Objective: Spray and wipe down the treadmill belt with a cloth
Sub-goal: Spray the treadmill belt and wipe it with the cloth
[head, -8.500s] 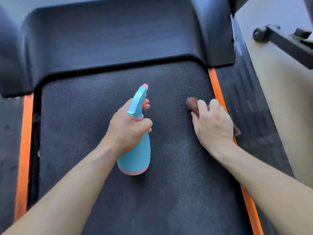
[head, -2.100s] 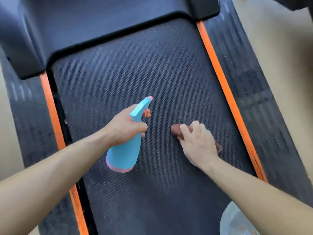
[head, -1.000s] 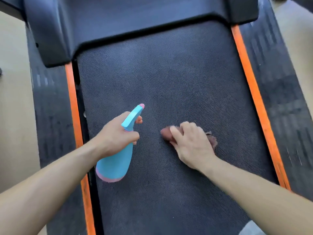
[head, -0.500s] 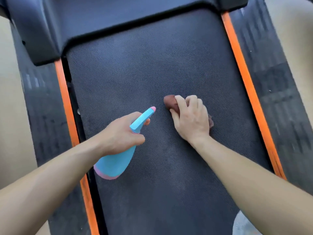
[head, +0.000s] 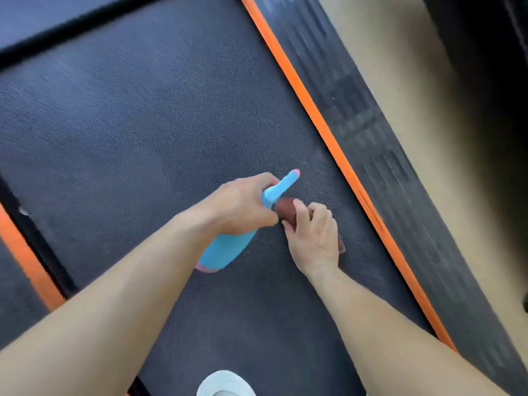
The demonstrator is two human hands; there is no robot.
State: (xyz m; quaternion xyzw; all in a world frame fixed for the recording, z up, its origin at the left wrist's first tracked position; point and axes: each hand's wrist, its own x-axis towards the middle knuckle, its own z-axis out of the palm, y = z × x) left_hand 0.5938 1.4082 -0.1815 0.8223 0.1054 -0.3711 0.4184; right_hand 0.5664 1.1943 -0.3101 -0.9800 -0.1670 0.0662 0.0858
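The dark textured treadmill belt fills most of the head view. My left hand is closed around the neck of a light blue spray bottle with a pink base and a pink nozzle tip, held tilted just above the belt. Right beside it, my right hand presses a small brown cloth flat on the belt. Most of the cloth is hidden under the fingers. The two hands almost touch.
Orange strips line both sides of the belt, with black ribbed side rails outside them. Beige floor lies to the right, in shadow at the far right. A white shoe tip shows at the bottom edge.
The view has swung left and tilted, so the treadmill now runs diagonally. My left hand with the bottle has closed in on my right hand, which still presses the cloth on the belt.
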